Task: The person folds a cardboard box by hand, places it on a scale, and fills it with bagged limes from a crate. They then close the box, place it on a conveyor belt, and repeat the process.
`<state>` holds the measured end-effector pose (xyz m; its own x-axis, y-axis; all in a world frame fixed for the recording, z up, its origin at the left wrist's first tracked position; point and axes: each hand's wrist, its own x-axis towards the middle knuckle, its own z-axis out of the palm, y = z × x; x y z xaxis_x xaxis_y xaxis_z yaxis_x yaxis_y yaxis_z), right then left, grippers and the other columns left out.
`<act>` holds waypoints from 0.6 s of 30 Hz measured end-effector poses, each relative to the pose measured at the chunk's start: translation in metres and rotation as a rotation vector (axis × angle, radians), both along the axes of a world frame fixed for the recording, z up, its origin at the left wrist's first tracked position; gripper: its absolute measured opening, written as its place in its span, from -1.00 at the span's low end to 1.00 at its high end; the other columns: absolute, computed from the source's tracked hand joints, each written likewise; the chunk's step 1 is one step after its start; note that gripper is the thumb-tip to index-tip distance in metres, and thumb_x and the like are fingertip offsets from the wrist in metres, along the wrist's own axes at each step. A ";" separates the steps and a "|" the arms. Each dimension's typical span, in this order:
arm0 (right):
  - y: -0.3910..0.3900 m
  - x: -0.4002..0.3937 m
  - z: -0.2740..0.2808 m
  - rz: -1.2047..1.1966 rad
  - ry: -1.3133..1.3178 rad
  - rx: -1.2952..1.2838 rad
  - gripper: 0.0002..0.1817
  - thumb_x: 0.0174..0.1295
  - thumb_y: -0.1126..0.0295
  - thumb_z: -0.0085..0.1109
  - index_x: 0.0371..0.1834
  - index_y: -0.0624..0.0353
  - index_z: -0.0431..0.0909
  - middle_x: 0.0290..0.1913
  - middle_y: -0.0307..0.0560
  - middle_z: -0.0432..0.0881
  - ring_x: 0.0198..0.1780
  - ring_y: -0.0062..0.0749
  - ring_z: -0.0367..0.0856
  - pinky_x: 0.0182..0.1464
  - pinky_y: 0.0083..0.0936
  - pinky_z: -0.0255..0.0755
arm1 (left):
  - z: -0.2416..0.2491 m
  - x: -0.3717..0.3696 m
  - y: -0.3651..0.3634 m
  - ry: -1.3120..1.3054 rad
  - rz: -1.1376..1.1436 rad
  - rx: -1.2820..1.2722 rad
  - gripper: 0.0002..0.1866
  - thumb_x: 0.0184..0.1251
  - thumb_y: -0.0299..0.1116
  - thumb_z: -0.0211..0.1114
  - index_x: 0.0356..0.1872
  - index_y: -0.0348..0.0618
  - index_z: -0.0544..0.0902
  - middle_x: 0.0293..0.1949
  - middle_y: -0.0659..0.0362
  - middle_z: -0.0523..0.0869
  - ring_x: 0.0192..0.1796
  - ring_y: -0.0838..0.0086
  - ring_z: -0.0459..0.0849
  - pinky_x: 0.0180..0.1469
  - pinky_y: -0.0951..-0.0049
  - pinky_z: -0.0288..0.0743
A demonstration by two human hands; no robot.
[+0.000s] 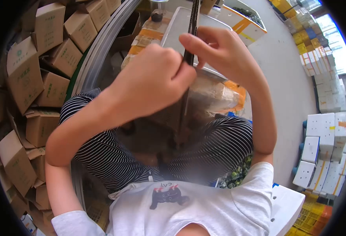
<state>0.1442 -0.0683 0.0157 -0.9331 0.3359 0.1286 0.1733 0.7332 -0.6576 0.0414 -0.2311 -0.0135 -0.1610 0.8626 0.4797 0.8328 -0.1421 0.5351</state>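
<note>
In front of my chest, both hands are at a thin, dark, flat strip (193, 23), seen nearly edge-on and standing upright. My left hand (153, 78) is closed in a fist against its near side, the thumb and finger pressed together. My right hand (220, 49) pinches the strip from the right, higher up, with thumb and fingers bent round its edge. Behind the hands lies a grey tray-like lid (177, 33) on a box wrapped in orange tape (236, 94). What the strip's lower end touches is blurred.
Cardboard boxes (23, 74) are heaped at the left beside a metal rail (98, 51). A clear cup (157, 10) stands at the top. White foam boxes (320, 133) and yellow crates (308, 212) are stacked at the right. Dark green produce (238, 173) lies by my right leg.
</note>
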 end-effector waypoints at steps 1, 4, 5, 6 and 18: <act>0.017 -0.007 -0.006 -0.006 0.010 -0.081 -0.34 0.15 -0.23 0.17 -0.43 0.32 0.63 -0.57 -0.04 0.63 -0.49 -0.30 0.68 -0.37 -0.43 0.50 | 0.009 -0.006 0.012 -0.156 0.020 -0.128 -0.71 0.30 -0.42 0.07 -0.58 -0.39 0.54 -0.68 0.04 0.57 -0.70 0.27 0.60 -0.67 0.38 0.40; 0.061 -0.016 -0.022 -0.160 0.056 -0.330 -0.42 0.24 -0.10 0.11 -0.36 0.34 0.65 -0.44 -0.03 0.70 -0.39 -0.34 0.71 -0.24 -0.48 0.56 | 0.011 -0.030 0.043 -0.303 0.070 -0.291 -0.64 0.38 -0.33 0.02 -0.52 -0.42 0.56 -0.60 0.05 0.67 -0.67 0.40 0.66 -0.72 0.47 0.41; 0.079 -0.016 -0.028 -0.243 0.120 -0.219 -0.47 0.24 -0.03 0.09 -0.34 0.34 0.65 -0.42 -0.02 0.71 -0.37 -0.34 0.71 -0.21 -0.47 0.56 | 0.009 -0.040 0.051 -0.304 0.087 -0.309 -0.63 0.39 -0.30 0.02 -0.50 -0.42 0.57 -0.57 0.05 0.69 -0.66 0.44 0.67 -0.73 0.50 0.40; 0.099 -0.013 -0.035 -0.329 0.179 -0.111 -0.52 0.25 0.04 0.07 -0.32 0.35 0.65 -0.40 -0.02 0.72 -0.35 -0.34 0.72 -0.18 -0.47 0.56 | 0.012 -0.050 0.057 -0.289 0.114 -0.332 -0.64 0.39 -0.29 0.01 -0.45 -0.41 0.58 -0.55 0.04 0.71 -0.65 0.45 0.68 -0.71 0.51 0.42; 0.111 0.004 -0.019 -0.341 0.107 0.335 -0.65 0.14 0.39 -0.10 -0.31 0.27 0.73 -0.53 -0.06 0.63 -0.47 -0.51 0.54 -0.34 -0.50 0.41 | 0.022 -0.099 0.163 0.821 0.306 0.064 -0.63 0.36 -0.28 0.17 0.11 -0.26 0.51 0.08 -0.09 0.62 0.16 0.16 0.61 0.10 0.24 0.51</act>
<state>0.1479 0.0423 -0.0035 -0.7530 0.5436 0.3709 0.3846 0.8209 -0.4222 -0.0575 -0.0685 0.0087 0.0366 0.8054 0.5916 0.9576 0.1410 -0.2512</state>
